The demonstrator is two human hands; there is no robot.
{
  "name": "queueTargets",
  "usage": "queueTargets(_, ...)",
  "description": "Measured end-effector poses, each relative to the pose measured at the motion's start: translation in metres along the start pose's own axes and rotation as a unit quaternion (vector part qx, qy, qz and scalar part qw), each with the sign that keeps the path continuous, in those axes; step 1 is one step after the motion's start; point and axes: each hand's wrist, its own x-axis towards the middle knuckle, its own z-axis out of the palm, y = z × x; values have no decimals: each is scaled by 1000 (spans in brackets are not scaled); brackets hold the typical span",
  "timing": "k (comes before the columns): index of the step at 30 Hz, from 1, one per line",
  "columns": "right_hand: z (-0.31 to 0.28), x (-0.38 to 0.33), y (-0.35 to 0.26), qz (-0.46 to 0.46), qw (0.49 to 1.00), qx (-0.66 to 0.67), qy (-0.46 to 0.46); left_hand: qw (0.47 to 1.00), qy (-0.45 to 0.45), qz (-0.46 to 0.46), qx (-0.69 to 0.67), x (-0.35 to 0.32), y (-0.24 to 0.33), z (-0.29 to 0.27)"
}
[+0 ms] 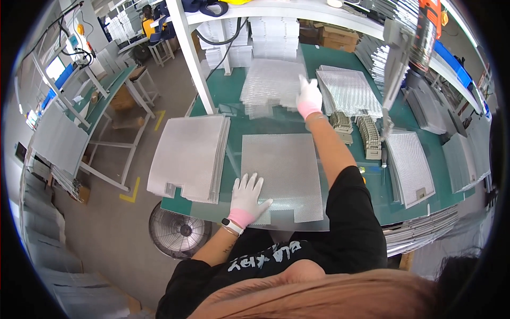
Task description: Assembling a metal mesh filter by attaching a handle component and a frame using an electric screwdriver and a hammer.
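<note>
A grey perforated sheet (281, 167) with a notched near edge lies in front of me on the green table. My left hand (247, 198), in a white glove with a pink cuff, rests open on its near left corner, fingers spread. Further off, my right hand (309, 97), gloved alike, is at the right edge of a loose stack of translucent sheets (272, 82). Its fingers point away from me and look apart; I make out nothing held in them. A stack of whitish notched sheets (187, 154) lies left of the perforated sheet.
Right of my right arm are a stack of shiny sheets (348, 91), rows of small beige parts (368, 137) and another sheet stack (410, 167). An orange-and-black power tool (425, 37) hangs above. A floor fan (183, 229) stands below the table's left edge.
</note>
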Motion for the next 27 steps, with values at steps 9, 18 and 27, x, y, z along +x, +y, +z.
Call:
queueTargets(9, -94, -25, 46, -89, 839, 532, 76, 999, -12, 14, -41, 3, -11, 15)
queueTargets(18, -109, -292, 79, 44, 848, 504, -160, 591, 95, 26, -801, -42, -9, -45)
queueTargets(27, -109, -302, 62, 89, 914, 343, -197, 952, 138, -182, -202, -23, -2, -24)
